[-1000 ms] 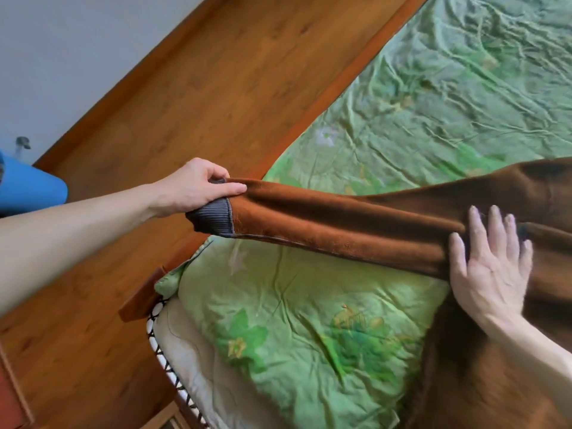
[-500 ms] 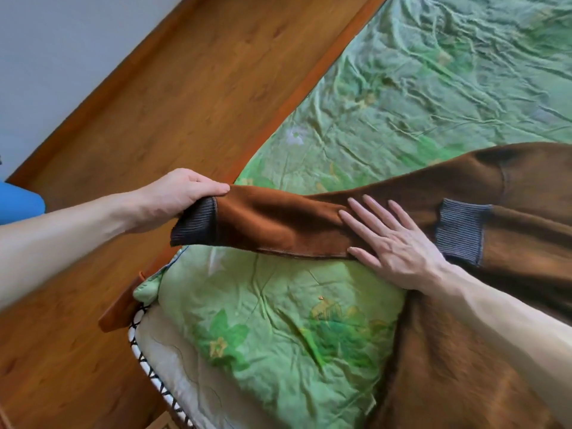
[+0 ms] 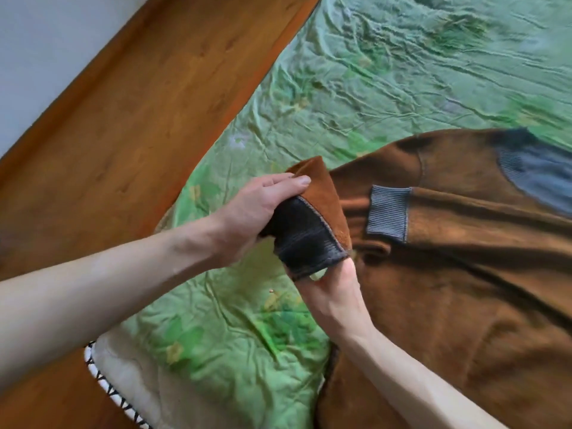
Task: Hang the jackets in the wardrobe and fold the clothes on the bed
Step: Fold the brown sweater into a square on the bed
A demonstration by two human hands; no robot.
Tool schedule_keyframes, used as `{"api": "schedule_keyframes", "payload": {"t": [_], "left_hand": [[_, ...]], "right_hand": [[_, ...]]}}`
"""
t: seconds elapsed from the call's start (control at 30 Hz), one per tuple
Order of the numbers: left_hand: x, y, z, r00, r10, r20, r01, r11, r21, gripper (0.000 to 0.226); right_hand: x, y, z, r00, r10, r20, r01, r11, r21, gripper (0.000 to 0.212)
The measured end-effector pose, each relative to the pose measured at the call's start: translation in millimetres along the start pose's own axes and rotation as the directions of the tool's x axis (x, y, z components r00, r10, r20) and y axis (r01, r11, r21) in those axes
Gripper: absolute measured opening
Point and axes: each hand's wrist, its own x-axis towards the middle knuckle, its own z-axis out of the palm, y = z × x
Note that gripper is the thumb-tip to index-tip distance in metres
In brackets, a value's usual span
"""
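A brown suede-like jacket point(image 3: 448, 289) with grey ribbed cuffs and collar lies spread on the bed's green floral cover point(image 3: 387, 72). One sleeve lies across its front, its grey cuff point(image 3: 388, 213) flat on the fabric. My left hand point(image 3: 263, 209) grips the other sleeve's end by its dark ribbed cuff point(image 3: 305, 239), lifted and folded back over the jacket body. My right hand point(image 3: 331, 292) reaches under that cuff from below, its fingers hidden behind the fabric.
A wooden bed board point(image 3: 139, 125) runs diagonally along the left of the bed, with a pale wall point(image 3: 37, 41) behind. A beige mattress corner with black-and-white trim point(image 3: 123, 382) shows at the bottom left.
My left hand has carried the sleeve cuff rightward, folding the stretched-out sleeve over the jacket. My right hand left the top of the sleeve and now sits under the cuff.
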Motion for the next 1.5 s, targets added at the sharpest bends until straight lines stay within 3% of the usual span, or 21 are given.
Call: {"api": "schedule_keyframes", "payload": {"t": [0.07,0.1,0.17,0.23,0.3,0.37,0.43,0.47,0.53,0.6,0.7,0.77,0.87,0.93,1.0,1.07,1.17,1.27,1.33,1.43,1.5], "left_hand": [[3.0,4.4,23.3,0.996,0.051,0.074,-0.051,0.999,0.003,0.018],[4.9,7.6,33.4,0.992,0.079,0.1,-0.081,0.997,0.016,0.021],[10.0,14.6,49.2,0.984,0.142,0.109,-0.149,0.987,0.063,0.035],[15.7,21.9,63.4,0.969,0.205,0.137,-0.221,0.969,0.113,0.05],[24.7,28.3,78.2,0.951,0.272,0.147,-0.29,0.95,0.118,0.064],[40.8,28.9,90.0,0.924,0.376,0.072,-0.383,0.906,0.182,0.061],[66.3,20.2,95.6,0.878,0.476,0.06,-0.463,0.808,0.365,0.05],[82.1,12.4,95.5,0.865,0.492,0.097,-0.477,0.746,0.464,0.044],[113.4,-2.4,90.6,0.879,0.427,0.214,-0.454,0.609,0.65,0.044],[137.2,-14.9,85.6,0.891,0.334,0.308,-0.435,0.433,0.789,0.054],[161.7,-28.6,83.3,0.888,0.305,0.343,-0.416,0.216,0.883,0.067],[173.9,-29.8,88.5,0.889,0.317,0.331,-0.393,0.156,0.906,0.07],[187.8,-20.5,103.1,0.89,0.297,0.346,-0.378,0.056,0.924,0.069],[189.5,-11.0,113.6,0.896,0.273,0.35,-0.371,0.025,0.928,0.061],[190.4,-4.6,121.6,0.873,0.274,0.404,-0.4,-0.074,0.913,0.047],[188.8,1.9,125.5,0.854,0.239,0.462,-0.438,-0.146,0.887,0.041],[191.7,10.1,127.1,0.807,0.319,0.498,-0.468,-0.169,0.867,0.037],[198.2,20.9,136.0,0.707,0.525,0.474,-0.414,-0.236,0.879,0.029],[200.4,24.5,148.6,0.663,0.59,0.46,-0.4,-0.241,0.885,0.029],[206.0,15.2,163.6,0.692,0.581,0.428,-0.414,-0.167,0.895,0.034],[207.0,4.4,170.1,0.767,0.559,0.314,-0.315,-0.097,0.944,0.042]], "right_hand": [[-2.2,-6.4,-14.8,0.991,0.044,-0.128,-0.019,0.981,0.194,0.076],[-3.7,-16.6,-26.6,0.985,0.048,-0.164,0.002,0.956,0.294,0.076],[-3.9,-24.8,-54.8,0.987,0.051,-0.151,0.014,0.915,0.404,0.049],[20.6,-26.1,-82.6,0.981,0.098,-0.166,-0.034,0.936,0.351,0.028],[44.6,-19.2,-112.9,0.982,0.121,-0.148,-0.094,0.98,0.178,0.015],[48.6,-12.1,-145.7,0.946,0.195,-0.258,-0.149,0.971,0.187,0.005],[26.9,-9.0,-181.3,0.868,0.241,-0.434,-0.142,0.958,0.248,0.024],[18.1,-5.0,-200.6,0.791,0.304,-0.532,-0.139,0.935,0.328,0.029],[13.2,-0.9,-233.0,0.645,0.357,-0.676,-0.102,0.917,0.386,0.041],[13.3,12.3,-264.5,0.496,0.495,-0.713,-0.072,0.842,0.535,0.017],[0.3,52.8,-303.1,0.285,0.607,-0.742,-0.198,0.795,0.574,0.015],[-15.3,75.5,-317.5,0.259,0.672,-0.694,-0.281,0.74,0.611,0.006],[-23.3,91.5,-337.0,0.238,0.707,-0.666,-0.335,0.704,0.627,0.021],[-19.5,91.8,-349.1,0.18,0.715,-0.675,-0.304,0.694,0.653,0.022],[-16.4,94.1,-361.6,0.118,0.719,-0.685,-0.277,0.686,0.672,0.011],[-17.0,96.8,-372.1,0.182,0.682,-0.708,-0.302,0.724,0.62,0.011],[-27.0,102.5,-389.9,0.333,0.464,-0.821,-0.365,0.866,0.341,0.011],[-42.2,107.3,-406.5,0.364,0.282,-0.888,-0.472,0.877,0.085,0.023],[-51.4,117.5,-416.7,0.387,0.238,-0.891,-0.537,0.844,-0.008,0.028],[-54.6,127.4,-423.5,0.46,0.255,-0.851,-0.611,0.786,-0.095,0.035],[-49.2,126.2,-425.6,0.432,0.288,-0.855,-0.655,0.752,-0.078,0.036]]}}
